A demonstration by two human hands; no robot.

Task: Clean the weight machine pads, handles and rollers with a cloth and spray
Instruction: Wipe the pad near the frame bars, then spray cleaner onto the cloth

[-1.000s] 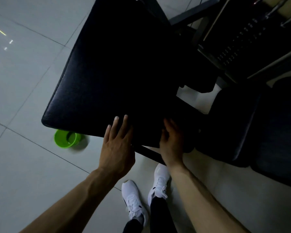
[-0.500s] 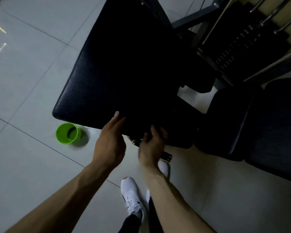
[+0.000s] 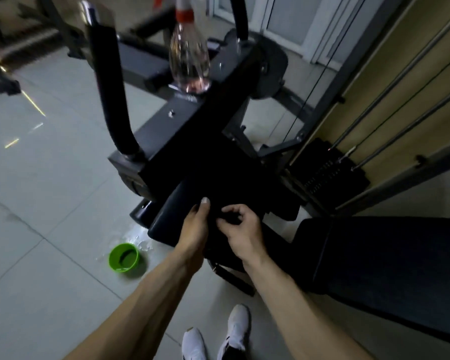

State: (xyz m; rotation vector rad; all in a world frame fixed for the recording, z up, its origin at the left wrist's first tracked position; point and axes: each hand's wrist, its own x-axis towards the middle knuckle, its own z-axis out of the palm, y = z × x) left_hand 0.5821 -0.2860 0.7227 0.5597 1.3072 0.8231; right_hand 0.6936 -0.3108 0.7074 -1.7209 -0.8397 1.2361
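Observation:
The weight machine's black pad (image 3: 170, 220) lies in front of me, very dark. My left hand (image 3: 195, 226) rests on it with straight fingers pointing away from me. Just to its right, my right hand (image 3: 243, 228) has curled fingers and thumb pinching something dark on the pad, seemingly a black cloth (image 3: 227, 219), though the dark makes it hard to tell. A clear bottle (image 3: 189, 55) with a red band stands on the machine's frame beyond the pad. A black padded handle bar (image 3: 112, 94) rises at the left.
A green cup (image 3: 124, 258) sits on the tiled floor left of the pad, beside a small puddle (image 3: 138, 239). The weight stack (image 3: 330, 172) and guide rods stand at the right. A second black pad (image 3: 387, 268) fills the lower right. My white shoes (image 3: 235, 328) are below.
The view has swung up, bringing the frame, bottle and handle bar into sight. Both hands have come closer together on the pad, and my right fingers have curled round something dark.

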